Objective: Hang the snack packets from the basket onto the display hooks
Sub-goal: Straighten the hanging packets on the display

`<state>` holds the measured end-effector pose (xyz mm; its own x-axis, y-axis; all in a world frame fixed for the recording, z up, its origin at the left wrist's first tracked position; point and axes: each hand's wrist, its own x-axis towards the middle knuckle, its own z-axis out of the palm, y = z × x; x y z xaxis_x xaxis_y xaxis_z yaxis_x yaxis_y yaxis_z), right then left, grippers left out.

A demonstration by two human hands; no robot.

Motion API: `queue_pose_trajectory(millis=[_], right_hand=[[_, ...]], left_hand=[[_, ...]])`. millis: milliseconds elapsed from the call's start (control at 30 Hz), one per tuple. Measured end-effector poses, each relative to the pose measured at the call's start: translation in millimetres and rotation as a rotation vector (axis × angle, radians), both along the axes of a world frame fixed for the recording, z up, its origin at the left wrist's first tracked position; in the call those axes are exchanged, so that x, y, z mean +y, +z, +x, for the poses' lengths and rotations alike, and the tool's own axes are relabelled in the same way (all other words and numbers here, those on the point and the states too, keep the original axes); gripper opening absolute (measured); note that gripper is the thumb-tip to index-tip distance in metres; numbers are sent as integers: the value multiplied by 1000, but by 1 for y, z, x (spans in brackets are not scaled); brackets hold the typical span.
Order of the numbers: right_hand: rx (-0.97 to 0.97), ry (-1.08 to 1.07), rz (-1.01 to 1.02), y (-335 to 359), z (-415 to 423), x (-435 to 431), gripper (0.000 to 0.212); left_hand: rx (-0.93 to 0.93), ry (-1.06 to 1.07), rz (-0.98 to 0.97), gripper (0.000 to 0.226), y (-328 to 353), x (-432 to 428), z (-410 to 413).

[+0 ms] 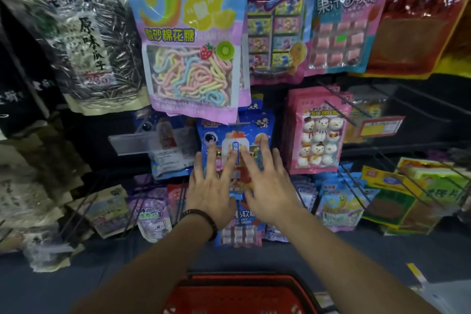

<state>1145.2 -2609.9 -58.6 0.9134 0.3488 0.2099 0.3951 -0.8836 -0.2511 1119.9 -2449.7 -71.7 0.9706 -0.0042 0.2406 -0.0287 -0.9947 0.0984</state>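
Observation:
A blue snack packet [235, 140] with an astronaut picture hangs on a hook in the middle row of the display. My left hand [212, 186], with a dark bead bracelet on the wrist, lies flat against the packet's front with fingers spread. My right hand [265, 183] is flat on the same packet's right half, fingers apart. Neither hand grips anything. The red basket [237, 293] sits on the floor below my arms; I cannot see any packets in its visible part.
Above hang a marshmallow-rope packet [193, 41], sunflower seed bags [94, 46] to the left and pink candy packets [341, 23] to the right. A pink snowman marshmallow packet [318, 132] hangs right of my hands. Bare black hooks [356, 112] jut out at right. More packets hang in the low row.

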Motion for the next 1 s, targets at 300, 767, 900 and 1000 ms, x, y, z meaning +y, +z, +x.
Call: queue_pose_trajectory(millis=[300,767,900,1000], right_hand=[[3,30,1,1,50,1,100],[34,55,-29,19,28,-5,93],[63,71,-126,44,-3,-8,77],[64,118,-176,75,-30,-14,59]], left_hand=[[25,-14,-67,112,-1,-2,38],[76,-45,-44,108,8,4,11],[144,-86,-103,83,29,9,-19],[152,-124,-125,65,56,16,-47]])
